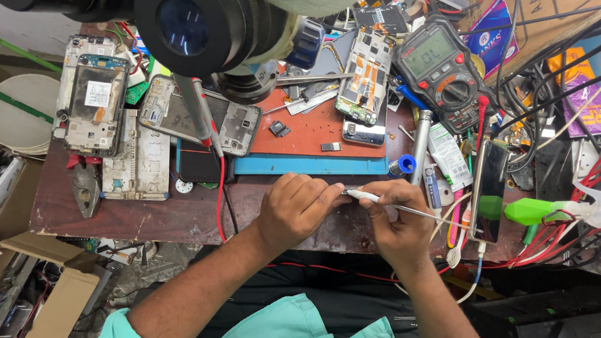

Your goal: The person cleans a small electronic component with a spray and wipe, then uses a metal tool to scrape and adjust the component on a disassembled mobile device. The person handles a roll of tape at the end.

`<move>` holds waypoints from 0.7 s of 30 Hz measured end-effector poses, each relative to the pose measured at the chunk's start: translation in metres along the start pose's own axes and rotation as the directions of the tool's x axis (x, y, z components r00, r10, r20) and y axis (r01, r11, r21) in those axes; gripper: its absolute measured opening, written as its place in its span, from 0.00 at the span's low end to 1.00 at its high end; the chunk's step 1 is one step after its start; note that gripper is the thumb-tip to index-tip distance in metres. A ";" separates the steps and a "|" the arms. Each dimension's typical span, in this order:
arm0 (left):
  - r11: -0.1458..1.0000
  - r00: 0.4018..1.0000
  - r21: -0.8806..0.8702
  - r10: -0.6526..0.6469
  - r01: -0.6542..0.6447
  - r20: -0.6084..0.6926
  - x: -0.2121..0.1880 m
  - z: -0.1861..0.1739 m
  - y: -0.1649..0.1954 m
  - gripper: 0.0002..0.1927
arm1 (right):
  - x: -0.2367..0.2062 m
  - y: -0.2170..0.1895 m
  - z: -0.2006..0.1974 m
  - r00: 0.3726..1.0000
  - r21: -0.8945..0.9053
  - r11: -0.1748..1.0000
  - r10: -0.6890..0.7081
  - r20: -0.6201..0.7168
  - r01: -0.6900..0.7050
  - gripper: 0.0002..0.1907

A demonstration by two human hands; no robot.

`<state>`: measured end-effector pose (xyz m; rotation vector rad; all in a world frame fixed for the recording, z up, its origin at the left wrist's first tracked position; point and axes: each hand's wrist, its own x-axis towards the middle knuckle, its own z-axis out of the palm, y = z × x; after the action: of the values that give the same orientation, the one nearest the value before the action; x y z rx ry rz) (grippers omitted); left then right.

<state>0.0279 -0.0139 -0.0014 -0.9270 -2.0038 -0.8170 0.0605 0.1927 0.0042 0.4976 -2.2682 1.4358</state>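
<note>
Pinching a thin white-handled tool point(381, 201) between them, the left hand point(297, 210) and right hand point(401, 219) meet at lower centre of the frame, fingers of both curled closed around it, over the dark wooden bench point(174, 217). Just above lies the blue mat point(307, 166) under an orange-red pad point(309, 132). A multimeter point(439, 70) sits upper right; stripped phone frames point(91, 100) lie left.

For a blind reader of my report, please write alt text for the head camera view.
Seen from above, a person's left hand and right hand meet over a thin white tool at the front edge of a cluttered repair bench. Opened phones, a multimeter and tangled cables surround an orange work mat.
</note>
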 end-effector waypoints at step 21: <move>1.000 1.000 0.000 0.009 -0.009 -0.008 0.002 -0.001 -0.001 0.12 | 0.001 -0.003 0.001 1.000 -0.021 1.000 -0.021 -0.009 0.021 0.16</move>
<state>0.0262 -0.0151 0.0009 -0.9308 -1.9920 -0.8150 0.0603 0.1904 0.0064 0.5056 -2.2620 1.3998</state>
